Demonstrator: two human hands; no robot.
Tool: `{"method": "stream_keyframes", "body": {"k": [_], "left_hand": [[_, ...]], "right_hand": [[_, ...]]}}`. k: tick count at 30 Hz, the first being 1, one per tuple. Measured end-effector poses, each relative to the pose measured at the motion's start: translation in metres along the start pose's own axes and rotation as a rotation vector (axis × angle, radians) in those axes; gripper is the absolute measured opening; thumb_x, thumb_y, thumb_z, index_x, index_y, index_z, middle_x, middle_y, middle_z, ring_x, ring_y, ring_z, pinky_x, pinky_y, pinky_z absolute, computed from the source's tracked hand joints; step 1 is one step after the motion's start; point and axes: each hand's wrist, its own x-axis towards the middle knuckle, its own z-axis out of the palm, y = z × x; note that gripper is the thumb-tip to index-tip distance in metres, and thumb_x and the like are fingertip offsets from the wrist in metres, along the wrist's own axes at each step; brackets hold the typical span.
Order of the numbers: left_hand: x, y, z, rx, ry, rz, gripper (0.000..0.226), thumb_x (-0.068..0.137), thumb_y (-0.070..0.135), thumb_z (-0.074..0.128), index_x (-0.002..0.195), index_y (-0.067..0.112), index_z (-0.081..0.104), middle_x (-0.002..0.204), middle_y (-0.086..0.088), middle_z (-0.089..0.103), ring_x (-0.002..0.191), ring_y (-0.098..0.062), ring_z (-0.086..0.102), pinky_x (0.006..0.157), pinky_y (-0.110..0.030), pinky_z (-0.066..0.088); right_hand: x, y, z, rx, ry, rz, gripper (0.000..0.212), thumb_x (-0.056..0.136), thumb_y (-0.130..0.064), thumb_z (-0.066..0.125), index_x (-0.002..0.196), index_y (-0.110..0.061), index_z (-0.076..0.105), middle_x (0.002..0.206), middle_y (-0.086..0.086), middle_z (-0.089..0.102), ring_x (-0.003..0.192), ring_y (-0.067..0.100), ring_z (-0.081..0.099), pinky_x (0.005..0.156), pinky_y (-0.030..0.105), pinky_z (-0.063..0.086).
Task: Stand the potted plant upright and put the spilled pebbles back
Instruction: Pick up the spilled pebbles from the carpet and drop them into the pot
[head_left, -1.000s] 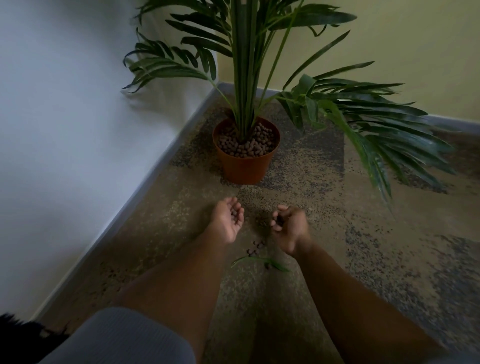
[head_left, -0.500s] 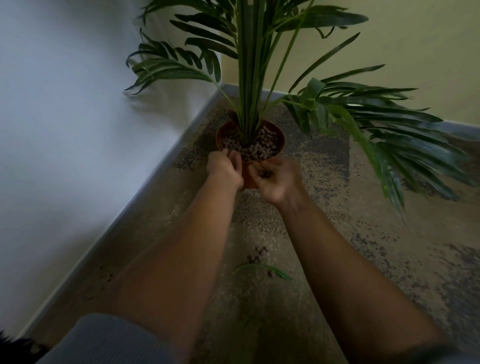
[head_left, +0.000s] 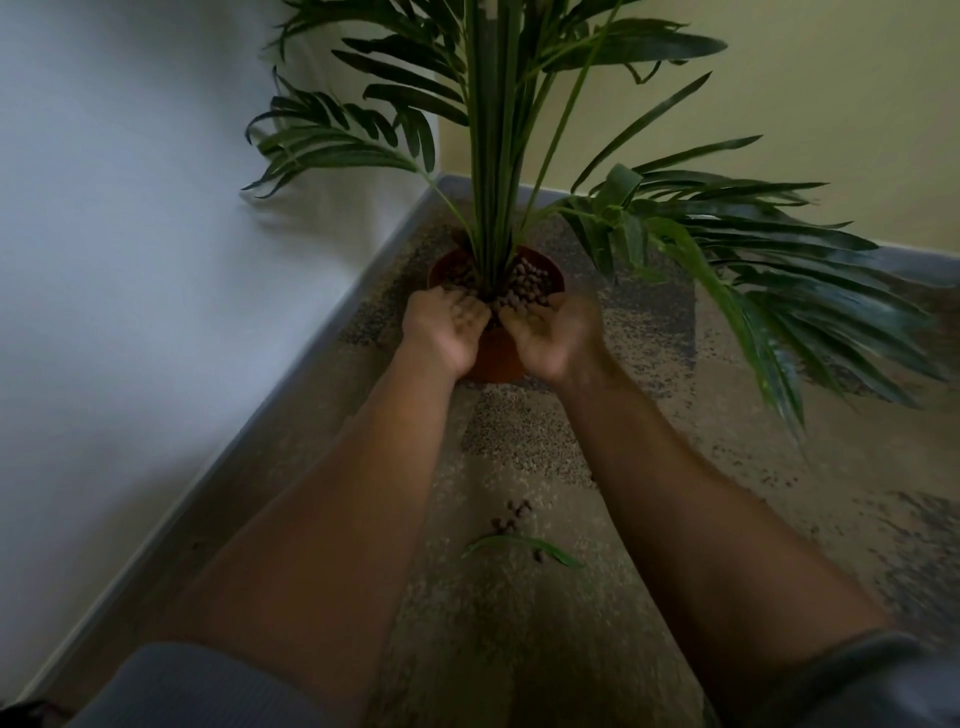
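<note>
The potted palm (head_left: 493, 156) stands upright in its orange pot (head_left: 494, 358) in the corner of the room. Brown pebbles (head_left: 535, 280) fill the pot around the stems. My left hand (head_left: 447, 327) and my right hand (head_left: 556, 332) are side by side at the pot's near rim, palms up and tipped toward the pebbles, fingers apart over them. Both palms look bare; the right hand is blurred. A small cluster of spilled pebbles (head_left: 511, 517) lies on the carpet between my forearms.
A fallen green leaf (head_left: 519, 545) lies on the carpet just below the spilled pebbles. A white wall (head_left: 156, 260) with a grey baseboard (head_left: 260, 431) runs along the left, a yellow wall (head_left: 831, 104) behind. Long fronds (head_left: 779, 291) hang low to the right.
Both hands rose from the carpet, cupping pebbles, and reached the pot's rim. They have now tipped forward over the pot with the fingers spread.
</note>
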Motion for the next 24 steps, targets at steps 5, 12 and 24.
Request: {"method": "stream_keyframes", "body": {"k": [5,12,24], "left_hand": [[-0.017,-0.024,-0.029,0.291,0.000,0.020,0.030,0.102,0.026,0.044,0.120,0.012,0.063,0.102,-0.003,0.072,0.088,-0.013,0.071,0.068,-0.022,0.055],[-0.026,-0.058,-0.067,0.813,0.082,-0.186,0.024,0.102,0.030,0.047,0.120,0.022,0.060,0.104,0.007,0.067,0.086,-0.006,0.061,0.067,-0.019,0.046],[-0.032,-0.110,-0.126,1.721,0.011,-0.211,0.039,0.081,0.036,0.074,0.117,0.023,0.064,0.128,-0.003,0.061,0.106,-0.020,0.057,0.093,-0.034,0.048]], "right_hand": [[-0.008,0.001,-0.027,-0.124,0.022,0.023,0.039,0.097,-0.009,0.033,0.130,0.009,0.045,0.127,0.028,0.054,0.117,0.035,0.057,0.105,0.039,0.048],[-0.010,0.014,-0.086,-0.436,0.253,0.092,0.024,0.096,-0.010,0.037,0.109,-0.001,0.055,0.112,0.018,0.065,0.102,0.028,0.064,0.078,0.032,0.058],[-0.039,0.024,-0.164,-1.475,0.519,0.068,0.022,0.091,-0.031,0.058,0.100,-0.011,0.060,0.097,0.010,0.062,0.091,0.024,0.061,0.073,0.035,0.052]]}}
